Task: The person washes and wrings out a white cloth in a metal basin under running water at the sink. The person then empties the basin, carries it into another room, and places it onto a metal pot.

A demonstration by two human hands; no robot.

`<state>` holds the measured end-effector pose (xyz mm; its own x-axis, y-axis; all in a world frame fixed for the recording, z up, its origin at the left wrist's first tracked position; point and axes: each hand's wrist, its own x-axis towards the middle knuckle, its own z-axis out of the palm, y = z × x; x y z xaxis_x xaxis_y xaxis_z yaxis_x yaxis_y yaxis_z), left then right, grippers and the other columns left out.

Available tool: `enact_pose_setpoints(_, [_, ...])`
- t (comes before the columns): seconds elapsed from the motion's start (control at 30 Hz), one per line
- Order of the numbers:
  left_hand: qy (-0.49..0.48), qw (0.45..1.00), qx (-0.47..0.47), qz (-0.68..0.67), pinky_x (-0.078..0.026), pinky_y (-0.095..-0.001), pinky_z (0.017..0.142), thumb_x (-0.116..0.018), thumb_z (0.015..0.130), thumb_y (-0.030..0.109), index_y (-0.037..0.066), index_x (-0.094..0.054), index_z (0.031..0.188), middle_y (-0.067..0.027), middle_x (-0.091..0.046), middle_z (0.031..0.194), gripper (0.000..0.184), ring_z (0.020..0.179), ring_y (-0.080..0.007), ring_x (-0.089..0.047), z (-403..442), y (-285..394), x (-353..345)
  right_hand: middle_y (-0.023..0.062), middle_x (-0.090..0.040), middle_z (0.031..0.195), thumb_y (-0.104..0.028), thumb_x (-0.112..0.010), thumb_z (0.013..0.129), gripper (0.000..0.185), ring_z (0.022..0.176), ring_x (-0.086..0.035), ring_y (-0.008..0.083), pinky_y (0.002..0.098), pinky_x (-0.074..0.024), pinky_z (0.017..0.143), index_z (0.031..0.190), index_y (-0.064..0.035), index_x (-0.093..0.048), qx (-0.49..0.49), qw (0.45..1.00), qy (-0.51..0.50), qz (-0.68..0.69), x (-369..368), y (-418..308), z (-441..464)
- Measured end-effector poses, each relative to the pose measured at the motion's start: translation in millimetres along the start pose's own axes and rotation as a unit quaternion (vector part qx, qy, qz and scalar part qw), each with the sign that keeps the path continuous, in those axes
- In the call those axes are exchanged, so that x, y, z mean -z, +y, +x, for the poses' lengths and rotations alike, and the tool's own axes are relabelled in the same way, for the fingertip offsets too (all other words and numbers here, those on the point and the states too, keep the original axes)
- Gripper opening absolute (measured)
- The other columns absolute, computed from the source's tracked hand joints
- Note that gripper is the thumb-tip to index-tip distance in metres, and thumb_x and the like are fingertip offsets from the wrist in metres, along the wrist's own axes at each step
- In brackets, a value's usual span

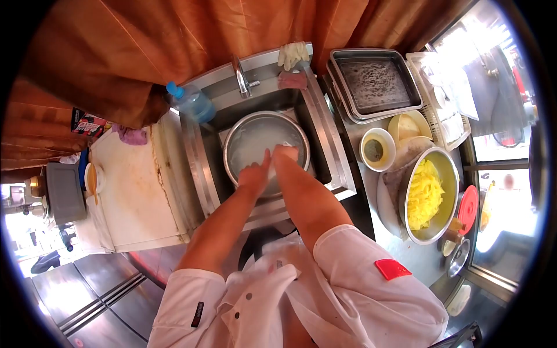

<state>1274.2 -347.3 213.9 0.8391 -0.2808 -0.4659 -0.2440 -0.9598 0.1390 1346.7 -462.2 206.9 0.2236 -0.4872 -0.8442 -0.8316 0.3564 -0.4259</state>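
A round metal bowl (232, 134) of cloudy water stands in the steel sink (223, 113), below the faucet (241, 78). Both of my hands are over the bowl. My left hand (254, 175) is near the middle, one finger pointing up and the others curled; whether it holds anything is too unclear to tell. Beside it, my right hand (285, 155) is closed around something pale that I cannot make out.
Left of the sink are a blue-capped bottle (197, 105) and a stained worktop (127, 185). Gloves (293, 55) and a pink cloth (292, 80) lie behind it. On the right are stacked trays (374, 81), a small bowl (377, 149) and a bowl of yellow shreds (425, 194).
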Motion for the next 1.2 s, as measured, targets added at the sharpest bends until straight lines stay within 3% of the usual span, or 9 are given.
enact_pose_setpoints(0.17, [0.060, 0.996, -0.060, 0.029, -0.057, -0.0493, 0.076, -0.047, 0.096, 0.010, 0.019, -0.020, 0.161, -0.0225, -0.065, 0.105, 0.072, 0.089, -0.0393, -0.066, -8.9, -7.6, -4.2, 0.0187, -0.069, 0.123, -0.017, -0.073, 0.084, 0.045, 0.106, -0.070, 0.0333, 0.0358, -0.0551, 0.085, 0.126, -0.0046, -0.062, 0.041, 0.948, -0.074, -0.307, -23.2, 28.0, 73.2])
enact_pose_setpoints(0.2, [0.061, 0.996, -0.059, 0.028, -0.057, -0.0493, 0.076, -0.047, 0.096, 0.010, 0.019, -0.020, 0.161, -0.0225, -0.065, 0.105, 0.072, 0.089, -0.0393, -0.066, -9.2, -11.2, -6.4, 0.0172, -0.071, 0.117, -0.015, -0.072, 0.086, 0.040, 0.102, -0.071, 0.0302, 0.0361, -0.0555, 0.078, 0.123, -0.0018, -0.064, -0.087, 0.996, -0.002, 0.005, -23.7, 35.3, 75.7])
enact_pose_setpoints(0.5, [0.004, 0.966, -0.023, -0.257, -0.056, -0.0453, 0.071, -0.079, 0.075, 0.026, 0.013, -0.045, 0.142, -0.0194, -0.069, 0.096, 0.076, 0.082, -0.0334, -0.068, -28.5, -13.3, 14.0, 0.0145, -0.066, 0.122, -0.050, -0.079, 0.085, 0.071, 0.108, -0.064, 0.0279, 0.0463, -0.0509, 0.094, 0.133, -0.0030, -0.058, 0.044, 0.942, -0.333, -0.018, 13.8, 23.0, 58.9])
enact_pose_setpoints(0.77, [-0.259, 0.115, -0.074, -0.956, -0.042, -0.0308, 0.053, -0.062, 0.092, 0.044, 0.006, -0.056, 0.101, -0.0049, -0.053, 0.087, 0.039, 0.069, -0.0181, -0.049, -85.0, 46.2, 84.8, 0.0187, -0.032, 0.162, -0.087, -0.058, 0.074, 0.124, 0.148, -0.035, 0.0340, 0.0518, -0.0265, 0.121, 0.159, -0.0038, -0.022, 0.109, 0.671, -0.691, 0.245, 109.0, -49.8, -22.4])
enact_pose_setpoints(0.87, [-0.342, -0.045, -0.340, -0.875, -0.040, -0.0294, 0.053, -0.067, 0.089, 0.053, 0.007, -0.053, 0.091, -0.0020, -0.047, 0.081, 0.048, 0.068, -0.0170, -0.045, -88.0, 99.8, 124.7, 0.0200, -0.025, 0.165, -0.093, -0.066, 0.053, 0.149, 0.151, -0.028, 0.0333, 0.0507, -0.0252, 0.122, 0.160, -0.0015, -0.016, 0.120, 0.574, -0.718, 0.375, 101.3, -68.4, -74.5])
enact_pose_setpoints(0.9, [-0.381, -0.095, -0.418, -0.819, -0.040, -0.0294, 0.054, -0.069, 0.087, 0.055, 0.007, -0.052, 0.090, -0.0018, -0.047, 0.081, 0.051, 0.068, -0.0166, -0.045, -82.5, 116.0, 133.0, 0.0200, -0.024, 0.165, -0.091, -0.068, 0.054, 0.148, 0.150, -0.030, 0.0357, 0.0523, -0.0271, 0.122, 0.161, -0.0031, -0.015, 0.114, 0.354, -0.821, 0.433, 72.4, -71.7, -86.1])
enact_pose_setpoints(0.97, [-0.437, -0.157, -0.500, -0.731, -0.042, -0.0288, 0.055, -0.070, 0.086, 0.055, 0.006, -0.052, 0.091, -0.0021, -0.049, 0.081, 0.053, 0.068, -0.0162, -0.048, -60.3, 148.2, 122.8, 0.0223, -0.023, 0.165, -0.088, -0.072, 0.054, 0.148, 0.147, -0.033, 0.0410, 0.0555, -0.0328, 0.119, 0.162, -0.0063, -0.013, 0.126, 0.272, -0.848, 0.436, 75.9, -85.5, -118.0])
enact_pose_setpoints(1.03, [-0.480, -0.214, -0.574, -0.628, -0.043, -0.0283, 0.056, -0.072, 0.085, 0.056, 0.005, -0.053, 0.092, -0.0024, -0.051, 0.082, 0.054, 0.069, -0.0158, -0.051, -63.7, 155.3, 117.0, 0.0245, -0.023, 0.164, -0.087, -0.074, 0.053, 0.148, 0.145, -0.036, 0.0440, 0.0572, -0.0366, 0.116, 0.162, -0.0079, -0.012, 0.149, 0.425, -0.799, 0.398, 109.0, -103.3, -147.0])
enact_pose_setpoints(1.2, [-0.325, 0.125, -0.245, -0.905, -0.050, -0.0285, 0.063, -0.075, 0.085, 0.045, 0.000, -0.056, 0.102, -0.0064, -0.057, 0.085, 0.053, 0.073, -0.0179, -0.059, -127.2, 108.5, 123.0, 0.0127, -0.063, 0.104, -0.017, -0.091, 0.071, 0.081, 0.089, -0.066, 0.0212, 0.0353, -0.0585, 0.075, 0.138, -0.0066, -0.048, 0.118, 0.555, -0.792, 0.225, 141.7, -103.2, -133.7])
